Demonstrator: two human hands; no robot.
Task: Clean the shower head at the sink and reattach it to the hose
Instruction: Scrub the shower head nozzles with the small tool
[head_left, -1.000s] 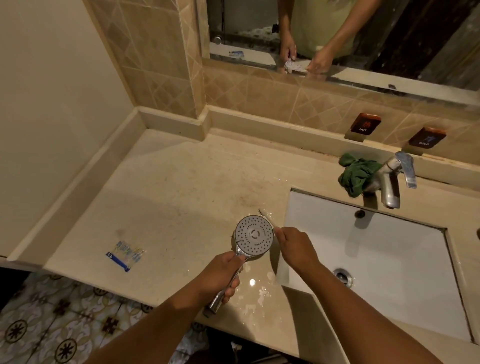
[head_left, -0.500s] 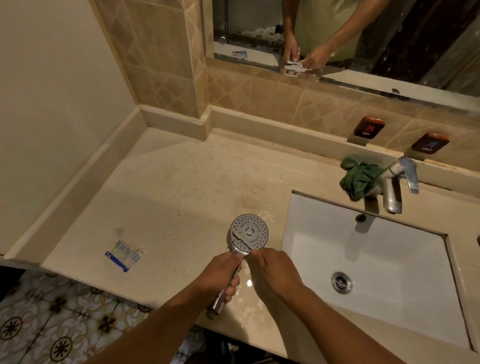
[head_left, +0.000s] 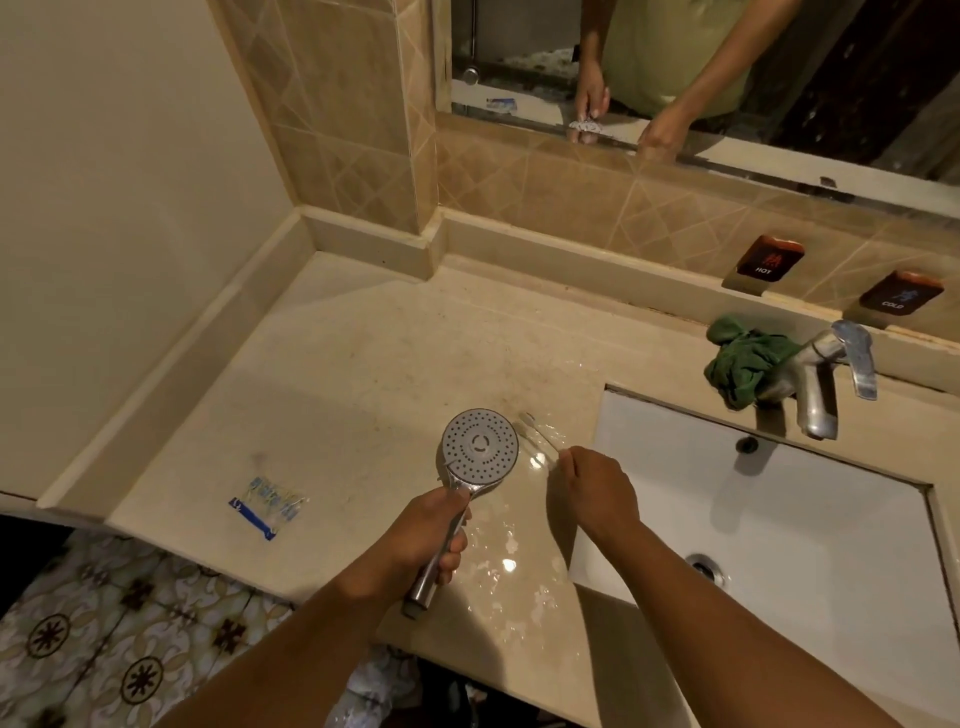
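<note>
Your left grip (head_left: 421, 540) clasped the shower head (head_left: 480, 449) by its handle, face up, above the wet worktop (head_left: 363, 374) near its front edge. Your right grip (head_left: 597, 493) pinched a thin brush (head_left: 540, 436) just beside it.

Shower head (head_left: 480, 449): glossy chrome-look handle, matt grey face. Brush (head_left: 537, 436): clear plastic. Tap (head_left: 815, 387): polished metal. Cloth (head_left: 743, 364): green, soft weave. Basin (head_left: 805, 509): glossy white. Counter (head_left: 363, 364): beige stone look, matt, wet sheen lower centre. Sachet (head_left: 267, 506): clear film.
</note>
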